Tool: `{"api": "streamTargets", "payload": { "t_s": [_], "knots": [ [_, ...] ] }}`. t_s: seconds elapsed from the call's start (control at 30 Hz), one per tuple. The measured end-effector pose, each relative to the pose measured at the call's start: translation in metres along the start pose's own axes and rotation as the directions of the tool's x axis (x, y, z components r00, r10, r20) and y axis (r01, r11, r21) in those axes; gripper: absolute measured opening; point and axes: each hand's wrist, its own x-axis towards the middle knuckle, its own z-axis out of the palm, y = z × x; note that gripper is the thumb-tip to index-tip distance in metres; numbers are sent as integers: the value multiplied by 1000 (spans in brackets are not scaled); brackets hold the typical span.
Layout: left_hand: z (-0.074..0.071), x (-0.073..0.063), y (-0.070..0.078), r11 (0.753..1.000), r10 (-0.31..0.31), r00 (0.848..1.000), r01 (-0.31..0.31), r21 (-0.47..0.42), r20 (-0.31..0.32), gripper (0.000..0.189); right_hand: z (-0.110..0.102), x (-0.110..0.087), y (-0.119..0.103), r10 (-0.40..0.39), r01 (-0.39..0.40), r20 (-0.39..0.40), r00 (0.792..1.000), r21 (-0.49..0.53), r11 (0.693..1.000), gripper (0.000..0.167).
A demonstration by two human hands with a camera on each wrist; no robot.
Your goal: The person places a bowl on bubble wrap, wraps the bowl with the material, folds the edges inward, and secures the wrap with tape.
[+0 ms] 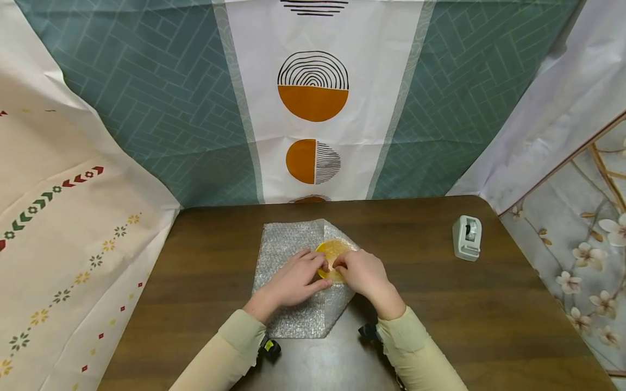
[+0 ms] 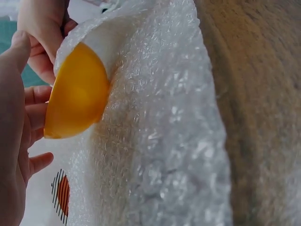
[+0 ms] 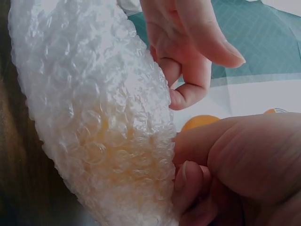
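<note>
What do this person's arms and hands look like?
The left sleeve and right sleeve are long, pale yellow and cuffed. By the cuffs, the left device and right device are black; the left bears a yellow-green patch. Left hand and right hand are bare.

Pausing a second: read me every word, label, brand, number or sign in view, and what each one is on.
No readable text in any view.
Yellow dish: no lettering on the part that shows.
Bubble wrap: none showing.
Tape dispenser: too small to tell whether it bears a label.
Back cloth: circles and stripes, no writing.
Left cloth: chevrons and flowers, no writing.
</note>
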Motion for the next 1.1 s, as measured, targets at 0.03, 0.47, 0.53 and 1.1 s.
{"api": "streamTargets", "payload": {
  "t_s": [0.03,0.47,0.53,1.1],
  "knots": [
    [0,0,0,1000,-2,1000,2,-1,-1,33,0,0,-1,0,0,4,1000,-3,1000,12],
    [-7,8,5,995,22,996,-30,93,86,51,-12,-6,0,-9,9,-13,1000,-50,999,15],
    [-7,9,6,993,33,994,-44,113,103,50,-14,-8,1,-13,12,-16,1000,-58,998,16],
    [-2,5,7,980,36,989,-62,187,140,54,-6,-22,10,-218,228,65,974,-250,941,17]
  ]
}}
